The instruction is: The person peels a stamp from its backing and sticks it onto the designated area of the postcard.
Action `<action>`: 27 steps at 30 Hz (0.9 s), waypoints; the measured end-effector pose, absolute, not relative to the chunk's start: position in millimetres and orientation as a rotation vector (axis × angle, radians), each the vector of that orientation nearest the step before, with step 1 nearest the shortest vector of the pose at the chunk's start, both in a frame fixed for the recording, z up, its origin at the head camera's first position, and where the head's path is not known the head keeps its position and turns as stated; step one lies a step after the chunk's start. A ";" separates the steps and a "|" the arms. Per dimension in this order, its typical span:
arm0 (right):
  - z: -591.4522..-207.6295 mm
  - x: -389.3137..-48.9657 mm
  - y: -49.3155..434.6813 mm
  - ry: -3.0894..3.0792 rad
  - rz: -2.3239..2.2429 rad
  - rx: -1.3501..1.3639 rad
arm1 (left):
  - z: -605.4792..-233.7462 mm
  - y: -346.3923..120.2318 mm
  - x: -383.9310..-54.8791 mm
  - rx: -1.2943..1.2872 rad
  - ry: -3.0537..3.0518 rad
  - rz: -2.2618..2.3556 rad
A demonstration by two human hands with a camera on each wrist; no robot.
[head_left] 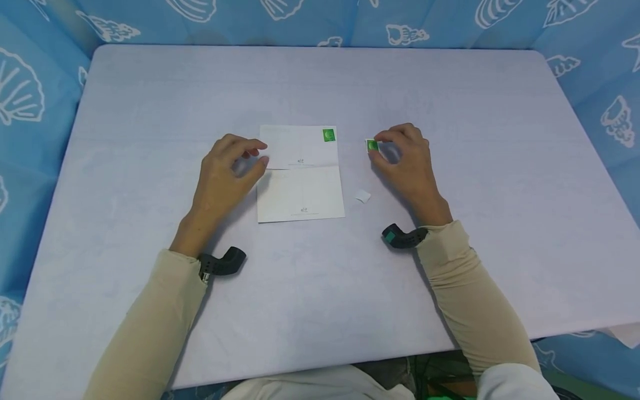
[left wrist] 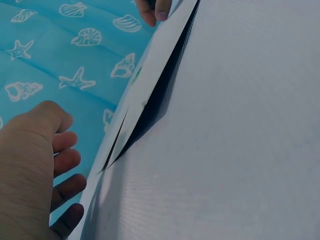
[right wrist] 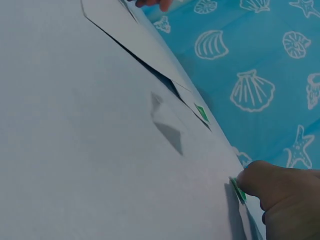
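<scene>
Tan sleeves (head_left: 142, 328) reach in over the near side of the bench (head_left: 475, 111), each ending just short of a wrist with a black mount (head_left: 223, 261) strapped on its inner side. From the right sleeve comes the right hand (head_left: 407, 158), its thumb and forefinger closed in a pinch on a small green stamp (head_left: 372, 145) with a pale border, held to the right of the paper and apart from it. From the other sleeve comes the left hand (head_left: 222, 166), its grasp wide, thumb and forefinger parted and the fingers loosely bent, with the fingertips by the left edge of the paper. Between the two hands lie an upper card (head_left: 285, 145) and a lower card (head_left: 302, 191), both white with a small printed mark near the bottom; whether they are joined I cannot tell. Another stamp (head_left: 328, 135), also green, sits in the upper card's top right corner. Just right of the lower card lies a paper scrap (head_left: 363, 196), bent up in the right wrist view. Farther out, blue cloth (head_left: 350, 25) printed with white shells hangs behind the bench, and pale clothing (head_left: 320, 384) shows at its near edge.
</scene>
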State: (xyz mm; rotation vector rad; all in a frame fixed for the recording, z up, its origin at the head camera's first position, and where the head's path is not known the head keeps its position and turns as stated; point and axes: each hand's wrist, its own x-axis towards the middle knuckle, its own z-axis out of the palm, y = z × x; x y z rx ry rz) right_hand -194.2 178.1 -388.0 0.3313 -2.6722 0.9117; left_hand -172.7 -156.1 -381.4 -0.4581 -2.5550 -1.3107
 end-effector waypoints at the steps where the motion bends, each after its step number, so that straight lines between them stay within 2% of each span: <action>1: -388.1 -193.8 180.4 -2.682 0.918 0.311 | -381.2 -155.9 -172.8 -0.459 -2.558 -1.308; 6: -391.7 -189.9 186.7 -2.787 0.963 0.222 | -381.6 -156.6 -169.9 -0.461 -2.580 -1.309; 14: -392.6 -191.1 186.3 -2.833 0.931 0.256 | -380.3 -156.6 -171.4 -0.480 -2.581 -1.294; 27: -386.9 -195.2 188.0 -2.628 1.197 0.005 | -382.2 -155.9 -170.2 -0.451 -2.508 -1.356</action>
